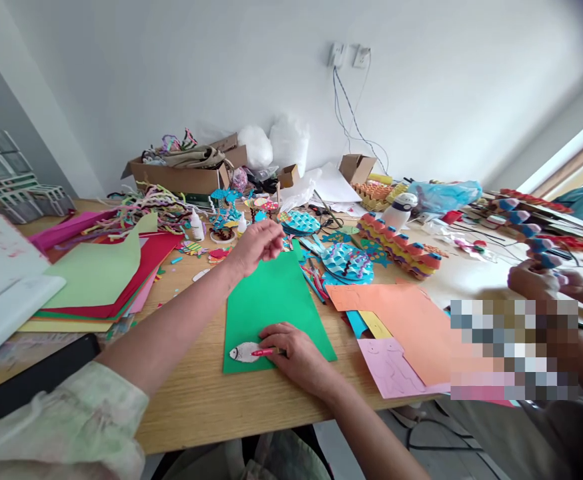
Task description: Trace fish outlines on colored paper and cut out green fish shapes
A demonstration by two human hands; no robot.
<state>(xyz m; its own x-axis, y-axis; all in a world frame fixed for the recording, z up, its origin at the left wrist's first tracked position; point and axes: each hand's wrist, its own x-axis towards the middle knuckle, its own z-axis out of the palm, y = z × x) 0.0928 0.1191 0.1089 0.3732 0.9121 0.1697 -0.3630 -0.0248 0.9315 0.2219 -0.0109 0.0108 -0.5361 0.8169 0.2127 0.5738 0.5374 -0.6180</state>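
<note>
My right hand (296, 357) is resting low on a green sheet (276, 293), its thumb and fingers closing on a red pen (264, 352). The pen is lying sideways, its left end reaching over a white fish cutout (241, 353). That cutout is lying on the green sheet, near its closest left corner, just left of my right hand, with its dark-marked head pointing left. My left hand (259, 247) is hovering by the far end of the sheet, well apart from the right one, its fingers curling inward; I cannot tell whether the fingertips are meeting or gripping anything small.

The green sheet is lying flat on the wooden tabletop (196, 400), close to the edge facing me. Beyond its right side, coloured pencils (316, 277) are lying beside a round blue craft piece (349, 260). Nearer, an orange sheet (411, 320) is partly covering a pink sheet (381, 367) bearing drawn lines. A painted egg-carton strip (401, 250) is standing farther right, close to a white figure (399, 212).

To my left, a pale green sheet (96, 267) is topping a stack that is showing a red sheet (164, 243) underneath. A white glue bottle (197, 227) is standing past my left forearm, and a cardboard box (186, 180) is sitting against the wall. At far right, another person's hands (531, 279) are holding a blue and pink bumpy strip (541, 248).
</note>
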